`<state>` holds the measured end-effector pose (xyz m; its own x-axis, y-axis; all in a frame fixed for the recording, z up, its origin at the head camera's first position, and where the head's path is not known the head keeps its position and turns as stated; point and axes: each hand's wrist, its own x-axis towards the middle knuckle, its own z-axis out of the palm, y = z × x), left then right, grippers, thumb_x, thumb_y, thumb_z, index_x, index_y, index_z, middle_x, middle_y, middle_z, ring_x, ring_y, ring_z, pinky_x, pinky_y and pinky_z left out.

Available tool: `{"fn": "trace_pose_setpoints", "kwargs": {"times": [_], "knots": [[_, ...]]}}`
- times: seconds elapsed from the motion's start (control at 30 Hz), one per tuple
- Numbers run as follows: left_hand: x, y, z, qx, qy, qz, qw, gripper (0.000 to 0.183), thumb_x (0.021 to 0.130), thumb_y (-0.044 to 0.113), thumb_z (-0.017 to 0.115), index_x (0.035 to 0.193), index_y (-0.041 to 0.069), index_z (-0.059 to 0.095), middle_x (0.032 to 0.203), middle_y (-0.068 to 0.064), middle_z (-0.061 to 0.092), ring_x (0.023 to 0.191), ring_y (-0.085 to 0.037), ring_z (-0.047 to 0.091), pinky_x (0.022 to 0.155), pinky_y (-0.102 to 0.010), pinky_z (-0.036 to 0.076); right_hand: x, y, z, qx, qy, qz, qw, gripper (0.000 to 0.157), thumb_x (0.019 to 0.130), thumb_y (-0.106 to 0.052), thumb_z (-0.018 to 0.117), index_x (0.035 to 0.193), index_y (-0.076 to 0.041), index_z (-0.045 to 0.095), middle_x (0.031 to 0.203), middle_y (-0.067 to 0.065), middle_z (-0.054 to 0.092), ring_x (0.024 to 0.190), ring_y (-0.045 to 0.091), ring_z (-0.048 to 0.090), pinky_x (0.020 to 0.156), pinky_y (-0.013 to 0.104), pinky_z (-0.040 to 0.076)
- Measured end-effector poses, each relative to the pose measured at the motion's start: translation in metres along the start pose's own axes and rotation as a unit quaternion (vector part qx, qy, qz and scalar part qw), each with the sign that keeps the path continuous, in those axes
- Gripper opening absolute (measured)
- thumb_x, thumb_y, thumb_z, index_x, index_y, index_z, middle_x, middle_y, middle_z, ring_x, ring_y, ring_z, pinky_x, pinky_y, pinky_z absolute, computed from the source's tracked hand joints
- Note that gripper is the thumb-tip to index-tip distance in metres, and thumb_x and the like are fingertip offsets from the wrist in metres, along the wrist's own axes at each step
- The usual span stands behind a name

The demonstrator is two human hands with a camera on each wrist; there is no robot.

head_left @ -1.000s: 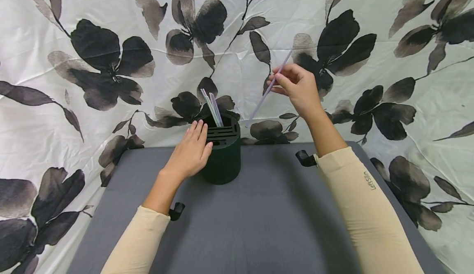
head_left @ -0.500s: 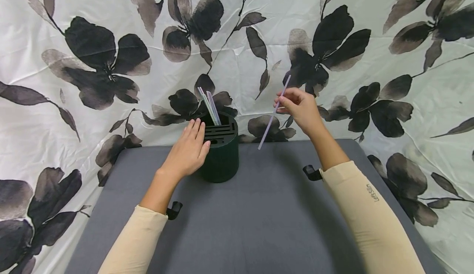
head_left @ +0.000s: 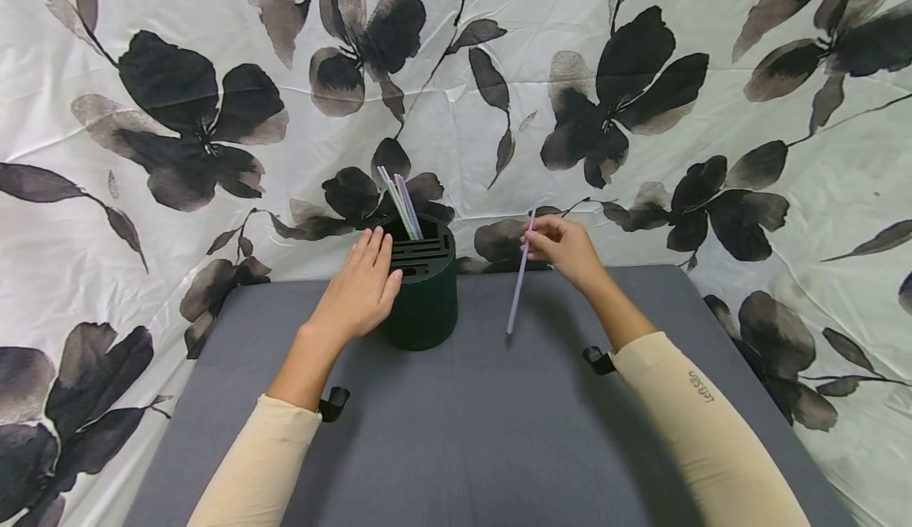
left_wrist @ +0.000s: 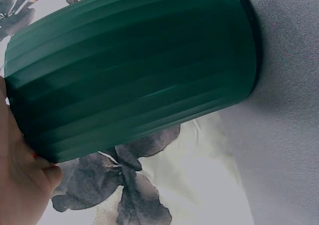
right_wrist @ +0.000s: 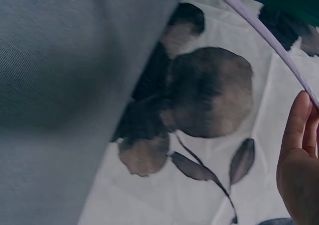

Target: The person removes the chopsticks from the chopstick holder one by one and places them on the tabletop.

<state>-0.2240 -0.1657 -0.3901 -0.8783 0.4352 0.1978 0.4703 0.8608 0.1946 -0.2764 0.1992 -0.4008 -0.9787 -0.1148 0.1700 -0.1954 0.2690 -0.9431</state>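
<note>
A dark green ribbed holder (head_left: 423,313) with a slotted top stands near the back of the table. Several pale straws (head_left: 402,202) lean out of its rear opening. My left hand (head_left: 359,290) rests on the holder's left rim with fingers extended; the left wrist view shows the holder's ribbed side (left_wrist: 134,75) up close. To the right of the holder, my right hand (head_left: 563,250) pinches a lilac straw (head_left: 518,290) near its upper part. That straw hangs steeply, its lower end just over the tabletop. In the right wrist view the straw (right_wrist: 266,33) runs up from the fingertips.
The grey tabletop (head_left: 463,432) spreads in front of the holder. Behind it hangs a white cloth (head_left: 456,131) with dark flower prints, close to the table's back edge. A black wrist mount (head_left: 597,360) sticks out from the right sleeve.
My right hand has come down with the lilac straw, which has turned more upright and dropped from before the cloth to over the table. My left hand has stayed on the holder.
</note>
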Motion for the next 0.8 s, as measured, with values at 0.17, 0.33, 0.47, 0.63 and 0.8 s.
{"fn": "trace_pose_setpoints", "kwargs": {"times": [0.17, 0.33, 0.47, 0.63, 0.8], "knots": [[0.001, 0.001, -0.002, -0.002, -0.001, -0.004, 1.0000, 0.066, 0.110, 0.036, 0.033, 0.161, -0.005, 0.022, 0.170, -0.024, 0.017, 0.161, -0.037, 0.009, 0.130, -0.053, 0.015, -0.002, 0.021, 0.009, 0.006, -0.018, 0.034, 0.999, 0.024, 0.100, -0.005, 0.065, 0.118, 0.010, 0.066, 0.102, 0.026, 0.072, 0.078, 0.008, 0.073, 0.080, 0.039, 0.064], [0.002, 0.001, 0.000, -0.004, 0.002, -0.002, 1.0000, 0.067, 0.110, 0.036, 0.033, 0.161, -0.006, 0.023, 0.170, -0.025, 0.018, 0.161, -0.038, 0.010, 0.130, -0.053, 0.015, -0.010, 0.042, 0.019, 0.018, -0.033, 0.058, 0.998, 0.025, 0.100, -0.001, 0.064, 0.118, 0.015, 0.065, 0.097, 0.021, 0.073, 0.074, 0.008, 0.072, 0.075, 0.033, 0.065], [0.003, 0.001, 0.001, -0.004, 0.006, -0.002, 1.0000, 0.067, 0.110, 0.036, 0.033, 0.161, -0.006, 0.023, 0.170, -0.025, 0.019, 0.160, -0.040, 0.011, 0.130, -0.054, 0.015, -0.016, 0.058, 0.027, 0.023, -0.042, 0.081, 0.996, 0.027, 0.100, 0.001, 0.064, 0.119, 0.020, 0.062, 0.097, 0.026, 0.073, 0.070, 0.005, 0.070, 0.073, 0.033, 0.065], [0.002, 0.002, 0.001, -0.008, 0.001, -0.006, 0.9999, 0.067, 0.110, 0.036, 0.033, 0.162, -0.005, 0.022, 0.170, -0.025, 0.019, 0.160, -0.039, 0.009, 0.130, -0.054, 0.014, -0.022, 0.078, 0.038, 0.051, -0.055, 0.120, 0.990, 0.028, 0.100, 0.003, 0.062, 0.119, 0.023, 0.058, 0.093, 0.024, 0.074, 0.069, 0.006, 0.069, 0.068, 0.027, 0.063], [0.001, 0.002, 0.000, -0.009, -0.009, -0.013, 0.9998, 0.067, 0.111, 0.037, 0.031, 0.162, -0.004, 0.019, 0.171, -0.024, 0.015, 0.161, -0.038, 0.007, 0.130, -0.053, 0.012, -0.028, 0.094, 0.047, 0.084, -0.065, 0.156, 0.982, 0.030, 0.101, 0.003, 0.060, 0.121, 0.026, 0.056, 0.085, 0.013, 0.074, 0.069, 0.007, 0.069, 0.065, 0.024, 0.063]]}}
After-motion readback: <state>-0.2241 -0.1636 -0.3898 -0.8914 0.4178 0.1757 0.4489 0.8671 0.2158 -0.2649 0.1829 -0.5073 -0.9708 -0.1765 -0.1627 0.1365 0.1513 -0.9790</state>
